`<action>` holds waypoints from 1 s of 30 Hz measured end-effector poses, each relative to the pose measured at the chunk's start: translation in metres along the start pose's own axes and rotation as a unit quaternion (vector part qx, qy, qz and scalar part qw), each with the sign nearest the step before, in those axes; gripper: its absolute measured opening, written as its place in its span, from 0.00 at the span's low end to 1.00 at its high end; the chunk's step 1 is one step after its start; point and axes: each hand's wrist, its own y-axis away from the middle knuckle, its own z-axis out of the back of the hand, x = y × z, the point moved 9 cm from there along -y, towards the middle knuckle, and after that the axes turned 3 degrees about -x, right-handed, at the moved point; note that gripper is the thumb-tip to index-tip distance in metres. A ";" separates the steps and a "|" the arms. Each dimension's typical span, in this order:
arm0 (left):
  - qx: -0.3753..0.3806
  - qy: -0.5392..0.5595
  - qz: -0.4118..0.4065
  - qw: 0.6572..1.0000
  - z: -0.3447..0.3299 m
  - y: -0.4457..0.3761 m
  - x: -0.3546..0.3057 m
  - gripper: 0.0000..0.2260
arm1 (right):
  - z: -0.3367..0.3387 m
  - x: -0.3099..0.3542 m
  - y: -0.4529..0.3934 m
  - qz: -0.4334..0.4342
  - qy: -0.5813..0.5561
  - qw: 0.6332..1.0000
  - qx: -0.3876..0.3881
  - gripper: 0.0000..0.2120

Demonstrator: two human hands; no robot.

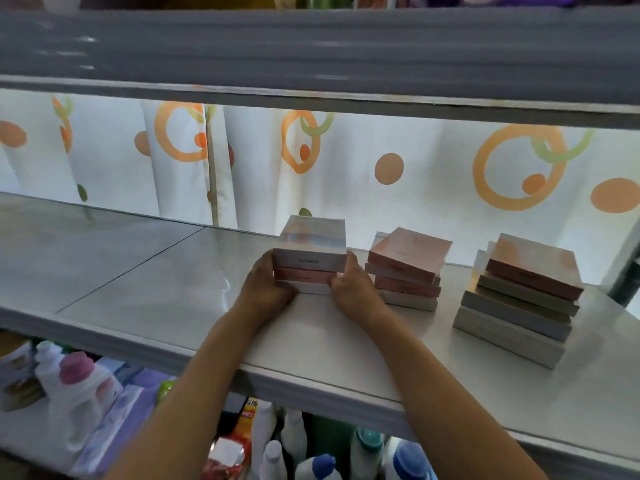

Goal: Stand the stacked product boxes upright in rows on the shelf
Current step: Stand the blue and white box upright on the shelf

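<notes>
- My left hand and right hand were clamped on the sides of the left stack of boxes, flat on the shelf.
- Two other stacks lay at the right.

Small dark lettering on the front edge of the top box at frame centre, too blurred to read, red-and-yellow packet at lower centre bearing illegible characters
</notes>
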 end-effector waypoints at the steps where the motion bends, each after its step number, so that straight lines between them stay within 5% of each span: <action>1: 0.000 0.008 0.002 1.000 0.001 0.001 0.000 0.23 | 0.000 0.000 0.000 0.003 -0.007 1.000 -0.005 0.22; 6: -0.012 0.004 0.004 1.000 0.004 -0.001 0.004 0.21 | 0.006 -0.001 -0.003 -0.018 -0.091 0.995 -0.027 0.13; 10: -0.020 0.039 -0.010 0.999 0.005 -0.003 -0.004 0.19 | 0.006 -0.002 -0.011 -0.033 -0.128 0.990 -0.038 0.20; 14: -0.058 0.075 -0.010 0.995 0.013 -0.006 -0.003 0.22 | 0.014 0.000 -0.015 -0.007 -0.109 0.989 -0.096 0.16; 30: -0.129 0.300 0.034 0.944 0.038 0.011 -0.008 0.03 | 0.036 0.007 0.007 -0.032 -0.311 0.942 -0.119 0.13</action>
